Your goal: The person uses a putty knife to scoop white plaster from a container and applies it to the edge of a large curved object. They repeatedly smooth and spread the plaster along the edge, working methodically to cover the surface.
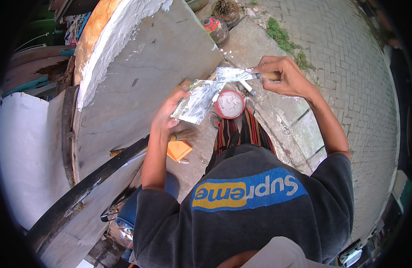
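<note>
My left hand (173, 108) grips the edge of a flat rectangular plate (198, 102) smeared with white paste, its fingers partly hidden behind it. Closed around the wooden handle of a putty knife (235, 74), my right hand (284, 76) holds the tool level to the right of the plate. The knife's blade is coated white, and its tip meets or overlaps the plate's upper right corner. Below the two, a round red tub (230, 104) of whitish paste stands on the ground near my feet. A white paint roller or tube-like piece (247, 87) lies beside the tub, partly hidden.
A grey wall (139, 85) with a white-pasted top edge (105, 49) runs along my left. An orange dustpan (178, 150) and a straw broom (182, 135) lie by its foot. Ahead are a dark round container (216, 32) and a potted plant (225, 10). Paving (348, 89) stretches off to the right.
</note>
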Motion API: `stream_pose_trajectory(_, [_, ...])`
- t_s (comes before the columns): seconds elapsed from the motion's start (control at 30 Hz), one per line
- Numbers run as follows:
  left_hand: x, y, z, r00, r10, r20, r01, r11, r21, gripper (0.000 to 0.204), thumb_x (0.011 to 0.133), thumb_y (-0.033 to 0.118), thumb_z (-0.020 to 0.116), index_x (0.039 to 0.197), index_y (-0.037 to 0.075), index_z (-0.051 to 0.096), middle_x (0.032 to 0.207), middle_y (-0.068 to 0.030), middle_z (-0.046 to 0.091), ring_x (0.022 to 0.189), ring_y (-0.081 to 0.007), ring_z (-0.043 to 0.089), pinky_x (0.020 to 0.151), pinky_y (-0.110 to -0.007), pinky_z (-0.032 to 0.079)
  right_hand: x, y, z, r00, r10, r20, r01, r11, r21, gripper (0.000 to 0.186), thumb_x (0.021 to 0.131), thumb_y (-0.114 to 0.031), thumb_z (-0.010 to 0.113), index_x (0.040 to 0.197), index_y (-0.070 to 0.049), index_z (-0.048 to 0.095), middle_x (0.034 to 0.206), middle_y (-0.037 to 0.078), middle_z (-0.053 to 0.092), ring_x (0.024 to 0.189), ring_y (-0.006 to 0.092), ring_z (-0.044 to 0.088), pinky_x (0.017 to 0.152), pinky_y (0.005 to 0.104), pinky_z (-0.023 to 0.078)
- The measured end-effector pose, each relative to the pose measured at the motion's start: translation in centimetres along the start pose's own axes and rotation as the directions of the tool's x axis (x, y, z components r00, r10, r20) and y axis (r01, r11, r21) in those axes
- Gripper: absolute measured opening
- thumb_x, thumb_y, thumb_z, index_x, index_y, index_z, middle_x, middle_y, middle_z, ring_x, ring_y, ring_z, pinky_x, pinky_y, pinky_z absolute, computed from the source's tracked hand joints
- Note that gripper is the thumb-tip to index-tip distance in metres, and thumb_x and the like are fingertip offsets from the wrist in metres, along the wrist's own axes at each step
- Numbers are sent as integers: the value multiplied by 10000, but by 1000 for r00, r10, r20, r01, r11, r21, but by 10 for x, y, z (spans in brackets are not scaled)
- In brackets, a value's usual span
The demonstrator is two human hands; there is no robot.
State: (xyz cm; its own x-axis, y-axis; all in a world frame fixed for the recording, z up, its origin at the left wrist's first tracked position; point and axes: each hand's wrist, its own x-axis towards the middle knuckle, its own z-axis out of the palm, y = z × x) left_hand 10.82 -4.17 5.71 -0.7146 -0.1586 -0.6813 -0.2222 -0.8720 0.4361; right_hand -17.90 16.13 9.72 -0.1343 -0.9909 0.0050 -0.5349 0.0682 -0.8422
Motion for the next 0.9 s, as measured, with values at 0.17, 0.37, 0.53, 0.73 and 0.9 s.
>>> stream_pose_trajectory(0.17, [5, -1, -5, 998, -21, -62, 22, 999, 26, 423, 857, 108, 486, 1231, -79, 425, 1060, -201, 603, 837, -223, 651, 698, -304, 550, 1, 0, 1, 999, 14, 44, -12, 999, -42, 332, 692, -147, 573, 979, -22, 684, 802, 132, 601, 705, 308, 597, 660, 380, 465])
stream_pose_trajectory(0.37, [9, 0, 3, 991, -69, -114, 73, 997, 27, 257, 866, 130, 515, 1072, -22, 522, 789, -115, 641, 443, -108, 577, 297, -183, 421, -2, -1, 8, 999, 28, 22, -26, 995, -95, 320, 697, -142, 572, 975, -31, 686, 817, 137, 613, 707, 319, 597, 662, 381, 474])
stream_pose_trajectory(0.53, [11, -2, 2, 987, -143, -76, 142, 990, -17, 172, 867, 131, 514, 955, -16, 530, 706, -117, 622, 332, -80, 464, 241, -182, 366, -4, -3, 20, 996, 18, 85, -18, 1000, -7, 314, 696, -138, 583, 969, -22, 686, 829, 147, 617, 720, 320, 605, 677, 383, 483])
stream_pose_trajectory(0.73, [28, -16, -21, 939, -310, -147, 291, 947, -138, 203, 883, 147, 493, 879, -48, 550, 622, -106, 603, 296, -77, 413, 227, -191, 346, -4, -6, 29, 971, 115, 207, -161, 963, 218, 288, 735, -62, 566, 990, -6, 686, 835, 116, 644, 750, 235, 642, 691, 359, 504])
stream_pose_trajectory(0.9, [18, -19, -15, 975, -208, 73, 220, 922, -318, 206, 905, 129, 460, 923, -63, 530, 607, -99, 581, 291, -81, 410, 229, -193, 326, -8, 14, 48, 981, 191, 46, -170, 705, 689, 297, 815, -12, 512, 1077, 32, 644, 863, 40, 636, 748, 103, 602, 651, 252, 487])
